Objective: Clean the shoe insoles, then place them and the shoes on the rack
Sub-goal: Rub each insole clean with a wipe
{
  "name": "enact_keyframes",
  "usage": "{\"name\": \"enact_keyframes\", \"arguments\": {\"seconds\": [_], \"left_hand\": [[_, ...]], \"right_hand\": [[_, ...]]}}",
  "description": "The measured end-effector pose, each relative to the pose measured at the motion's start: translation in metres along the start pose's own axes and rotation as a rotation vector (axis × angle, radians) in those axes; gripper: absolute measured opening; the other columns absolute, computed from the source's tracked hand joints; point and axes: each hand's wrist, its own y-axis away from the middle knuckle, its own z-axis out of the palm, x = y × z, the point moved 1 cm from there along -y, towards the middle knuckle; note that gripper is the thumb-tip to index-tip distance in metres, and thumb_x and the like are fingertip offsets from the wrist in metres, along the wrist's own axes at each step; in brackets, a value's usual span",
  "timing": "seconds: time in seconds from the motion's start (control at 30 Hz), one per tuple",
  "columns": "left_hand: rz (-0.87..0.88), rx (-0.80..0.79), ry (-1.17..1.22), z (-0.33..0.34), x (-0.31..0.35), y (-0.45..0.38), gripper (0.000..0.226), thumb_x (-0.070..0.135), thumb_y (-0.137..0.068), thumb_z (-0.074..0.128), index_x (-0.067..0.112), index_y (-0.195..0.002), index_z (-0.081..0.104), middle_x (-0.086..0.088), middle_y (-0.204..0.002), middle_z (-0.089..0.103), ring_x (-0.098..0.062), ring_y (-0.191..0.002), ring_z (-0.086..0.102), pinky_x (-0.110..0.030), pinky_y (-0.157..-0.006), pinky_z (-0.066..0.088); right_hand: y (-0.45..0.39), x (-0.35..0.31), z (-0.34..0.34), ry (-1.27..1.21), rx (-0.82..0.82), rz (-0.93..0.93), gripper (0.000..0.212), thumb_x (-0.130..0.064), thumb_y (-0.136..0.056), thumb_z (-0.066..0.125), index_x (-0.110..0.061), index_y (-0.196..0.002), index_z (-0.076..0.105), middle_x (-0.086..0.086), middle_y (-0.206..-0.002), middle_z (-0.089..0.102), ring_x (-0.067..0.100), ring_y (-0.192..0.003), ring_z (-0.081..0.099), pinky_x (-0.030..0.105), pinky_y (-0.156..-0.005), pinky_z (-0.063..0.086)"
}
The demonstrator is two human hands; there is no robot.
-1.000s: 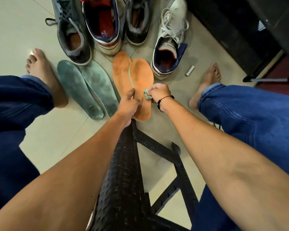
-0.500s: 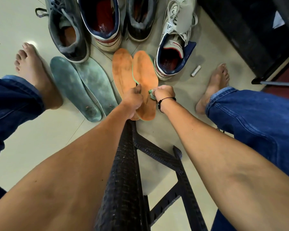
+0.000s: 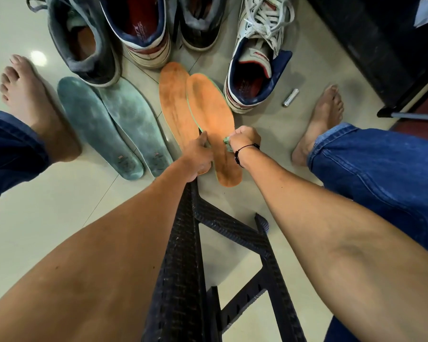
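Two orange insoles lie side by side on the tile floor; the right orange insole (image 3: 213,114) overlaps the left orange insole (image 3: 173,102). My left hand (image 3: 198,156) grips the right insole's left edge near its heel. My right hand (image 3: 242,139) pinches a small green cloth (image 3: 226,141) and presses it on that insole's right edge. Two teal insoles (image 3: 114,124) rest further left. Several shoes stand beyond: a grey shoe (image 3: 84,45), a navy and red shoe (image 3: 143,28), a dark shoe (image 3: 200,25) and a white laced shoe (image 3: 255,67).
A black woven stool (image 3: 185,267) stands beneath my arms. My bare feet (image 3: 32,102) flank the insoles. A small silver battery (image 3: 290,97) lies right of the white shoe. Dark furniture (image 3: 371,45) fills the upper right corner.
The view has shifted slightly. My right hand with the cloth has slid a little along the orange insole's right edge, while my left hand keeps hold of the other edge.
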Motion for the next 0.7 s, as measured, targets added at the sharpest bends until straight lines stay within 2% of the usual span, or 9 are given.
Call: {"name": "enact_keyframes", "arguments": {"seconds": [0.03, 0.1, 0.17, 0.2, 0.3, 0.43, 0.57, 0.63, 0.7], "left_hand": [[0.011, -0.014, -0.045, 0.001, -0.002, -0.003, 0.071, -0.007, -0.091, 0.038, 0.022, -0.151, 0.014, -0.009, -0.148, 0.033, -0.005, -0.073, 0.045, -0.008, -0.043, 0.036], [0.038, -0.013, -0.212, 0.0, -0.007, -0.01, 0.071, -0.004, -0.089, 0.041, 0.018, -0.151, 0.014, -0.011, -0.147, 0.035, -0.022, -0.109, 0.051, -0.022, -0.068, 0.048], [0.054, -0.024, -0.391, -0.004, -0.013, -0.02, 0.071, -0.002, -0.089, 0.044, 0.015, -0.151, 0.013, -0.013, -0.149, 0.031, -0.03, -0.13, 0.038, -0.033, -0.099, 0.043], [0.034, -0.035, -0.438, -0.006, -0.016, -0.026, 0.071, -0.001, -0.089, 0.044, 0.014, -0.151, 0.011, -0.014, -0.15, 0.03, -0.032, -0.133, 0.035, -0.037, -0.106, 0.038], [-0.007, -0.061, -0.459, -0.006, -0.021, -0.033, 0.067, 0.005, -0.09, 0.045, 0.011, -0.149, 0.016, -0.016, -0.146, 0.035, -0.034, -0.132, 0.036, -0.043, -0.109, 0.035], [-0.057, -0.021, -0.269, 0.003, -0.028, -0.046, 0.052, 0.018, -0.088, 0.052, 0.016, -0.137, 0.035, -0.006, -0.136, 0.046, -0.028, -0.123, 0.044, -0.041, -0.102, 0.041], [-0.116, 0.043, -0.2, 0.015, -0.073, -0.115, 0.063, 0.032, -0.074, 0.053, 0.024, -0.135, 0.041, -0.003, -0.139, 0.048, -0.027, -0.124, 0.046, -0.046, -0.103, 0.041], [-0.176, 0.061, -0.149, 0.015, -0.076, -0.115, 0.064, 0.029, -0.076, 0.048, 0.016, -0.138, 0.041, -0.007, -0.142, 0.044, -0.028, -0.128, 0.042, -0.045, -0.107, 0.036], [-0.189, 0.049, -0.142, 0.009, -0.046, -0.068, 0.057, 0.02, -0.084, 0.043, 0.005, -0.139, 0.039, -0.013, -0.144, 0.039, -0.03, -0.131, 0.037, -0.041, -0.11, 0.031]], "right_hand": [[-0.002, 0.002, 0.0, 0.014, 0.009, -0.002, 0.019, -0.004, -0.08, 0.056, -0.001, -0.095, 0.067, 0.016, -0.104, 0.067, 0.033, -0.096, 0.062, 0.037, -0.083, 0.053], [-0.005, 0.006, 0.001, 0.032, 0.011, -0.004, 0.022, -0.004, -0.08, 0.054, -0.001, -0.098, 0.067, 0.016, -0.105, 0.067, 0.034, -0.099, 0.061, 0.038, -0.086, 0.052], [-0.007, 0.011, 0.005, 0.032, 0.008, -0.006, 0.021, -0.005, -0.082, 0.053, 0.0, -0.097, 0.067, 0.016, -0.105, 0.067, 0.034, -0.099, 0.061, 0.038, -0.086, 0.052], [-0.007, 0.013, 0.008, 0.028, 0.01, -0.007, 0.02, -0.005, -0.082, 0.053, -0.001, -0.096, 0.067, 0.016, -0.105, 0.067, 0.034, -0.099, 0.061, 0.038, -0.087, 0.052], [-0.005, 0.018, 0.012, 0.01, 0.018, -0.011, 0.018, -0.004, -0.083, 0.052, -0.003, -0.093, 0.067, 0.014, -0.105, 0.068, 0.033, -0.099, 0.061, 0.037, -0.087, 0.052], [-0.003, 0.019, 0.015, -0.045, 0.016, -0.032, 0.017, -0.001, -0.082, 0.052, -0.012, -0.081, 0.064, 0.01, -0.103, 0.068, 0.027, -0.091, 0.06, 0.029, -0.081, 0.049], [0.001, 0.017, 0.015, -0.109, 0.063, -0.075, 0.018, 0.002, -0.08, 0.055, -0.015, -0.074, 0.055, 0.005, -0.089, 0.066, 0.019, -0.081, 0.056, 0.023, -0.073, 0.045], [0.004, 0.018, 0.015, -0.13, 0.085, -0.083, 0.018, 0.002, -0.082, 0.054, -0.014, -0.075, 0.055, 0.002, -0.086, 0.062, 0.017, -0.079, 0.053, 0.02, -0.068, 0.042], [0.005, 0.019, 0.018, -0.133, 0.096, -0.072, 0.018, 0.002, -0.083, 0.05, -0.015, -0.078, 0.055, 0.004, -0.093, 0.064, 0.017, -0.08, 0.053, 0.016, -0.062, 0.035]]}}
